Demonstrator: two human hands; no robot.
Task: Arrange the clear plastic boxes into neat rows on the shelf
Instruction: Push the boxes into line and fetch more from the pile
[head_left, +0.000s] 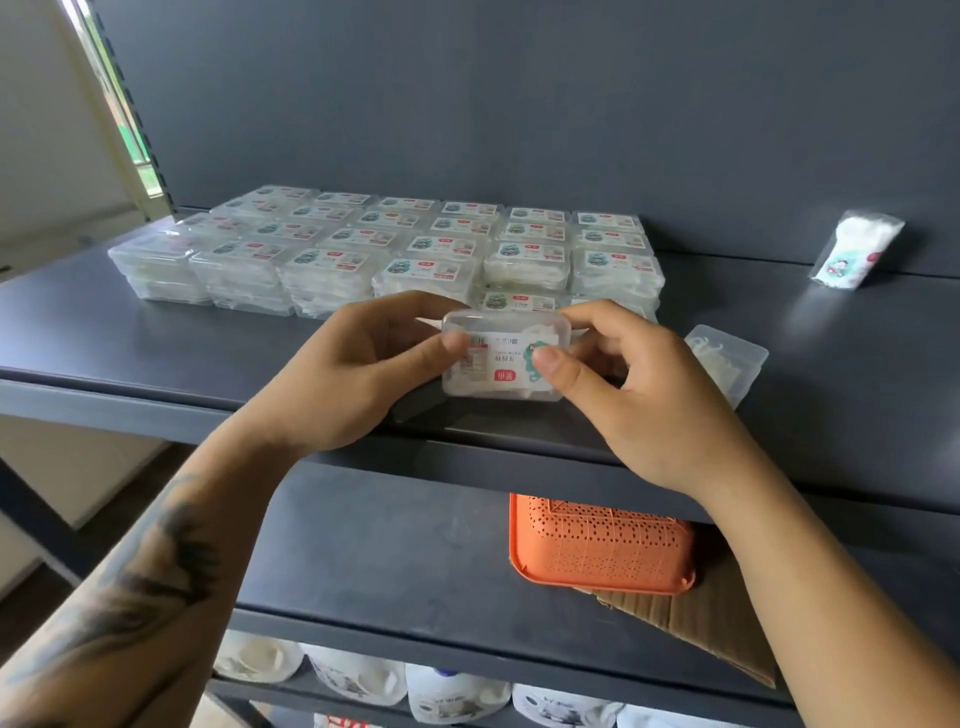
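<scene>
- both hands hold one clear box (506, 356) above the front part of the dark top shelf (156, 332), its label facing the camera and upside down.
- left hand (358, 374) grips the box's left end, thumb on the label side, fingers curled behind.
- right hand (639, 395) grips the right end the same way, thumb pressed on the label.
- behind the held box, stacked boxes (395, 244) stand in rows reaching to the back wall, labels up.
- a loose box (727, 358) lies on the shelf just right of the right hand, tilted out of line with the rows.
- a small white packet (857, 249) leans against the back wall, well apart to the right.
- on the lower shelf, an orange basket (597, 545) sits partly on cardboard (701, 623).
- white bags (452, 691) line the shelf below that.
</scene>
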